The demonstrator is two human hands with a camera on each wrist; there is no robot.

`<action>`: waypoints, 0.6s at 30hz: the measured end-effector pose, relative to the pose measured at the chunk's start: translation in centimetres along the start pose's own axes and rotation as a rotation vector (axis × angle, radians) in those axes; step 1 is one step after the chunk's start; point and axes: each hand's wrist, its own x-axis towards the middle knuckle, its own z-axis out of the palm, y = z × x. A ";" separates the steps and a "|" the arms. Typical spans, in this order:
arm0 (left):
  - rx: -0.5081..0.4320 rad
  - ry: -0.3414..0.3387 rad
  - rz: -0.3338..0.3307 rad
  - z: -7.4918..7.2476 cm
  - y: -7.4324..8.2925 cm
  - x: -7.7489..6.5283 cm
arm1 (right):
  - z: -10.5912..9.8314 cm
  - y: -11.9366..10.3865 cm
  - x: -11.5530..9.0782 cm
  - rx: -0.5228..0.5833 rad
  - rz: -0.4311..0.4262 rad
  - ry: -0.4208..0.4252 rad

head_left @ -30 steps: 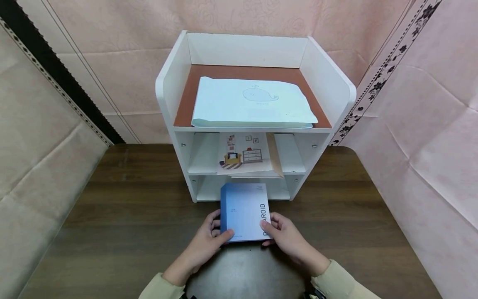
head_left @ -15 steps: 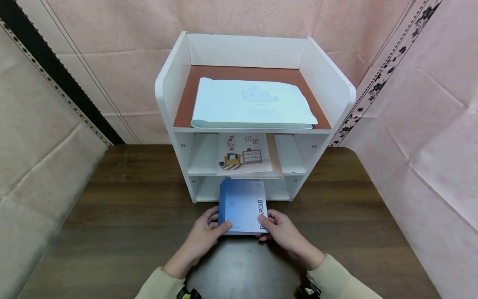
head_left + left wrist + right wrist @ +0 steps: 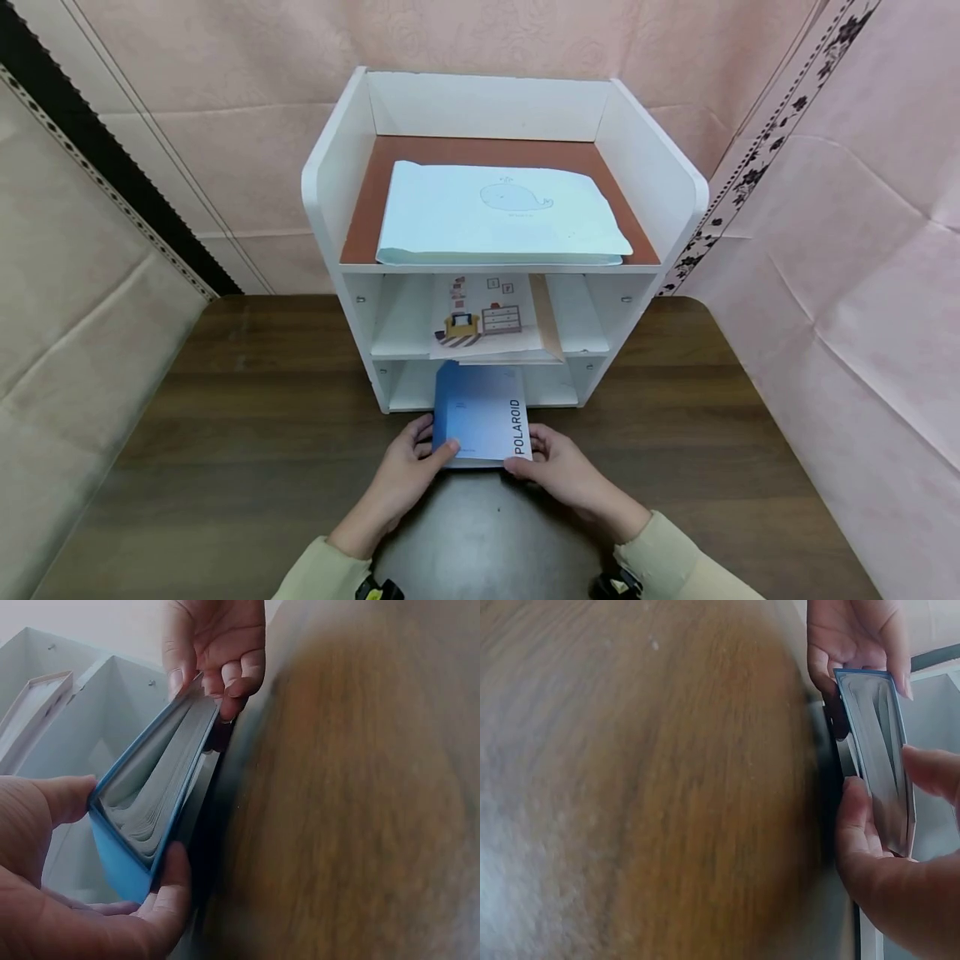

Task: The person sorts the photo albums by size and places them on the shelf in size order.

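A blue photo album (image 3: pixel 480 412) with POLAROID printed along its right edge is held in both hands at the front of the white shelf unit's bottom compartment. Its far end reaches under the middle shelf. My left hand (image 3: pixel 405 467) grips the left spine side, thumb on top and fingers beneath. On the right edge, my right hand (image 3: pixel 566 473) pinches the album between thumb and fingers. In the left wrist view, the album's stacked sleeve pages (image 3: pixel 161 776) show between the covers; the right wrist view shows the same page edges (image 3: pixel 877 742).
The white shelf unit (image 3: pixel 339 287) stands on a brown wooden table (image 3: pixel 187 467). A pale blue whale-print folder (image 3: pixel 495 218) lies on its top shelf. The middle shelf bears papers (image 3: pixel 487 321) with printed furniture and a tan strip. Pink cloth (image 3: pixel 847 250) hangs around the table.
Both hands have moved the album forward, farther into the bottom compartment. My right thumb has slid down towards the near corner, uncovering the POLAROID lettering.
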 end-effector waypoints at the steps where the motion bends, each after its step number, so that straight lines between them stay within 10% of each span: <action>1: 0.008 0.001 0.003 0.0 -0.3 0.2 | 0.0 0.2 0.2 -0.014 -0.003 0.005; 9: 0.094 -0.020 0.068 -0.3 -2.4 2.0 | -0.3 1.8 1.5 -0.154 -0.050 0.058; 18: 0.532 0.094 0.179 0.1 -1.1 2.4 | -0.2 0.1 2.6 -0.129 -0.061 0.083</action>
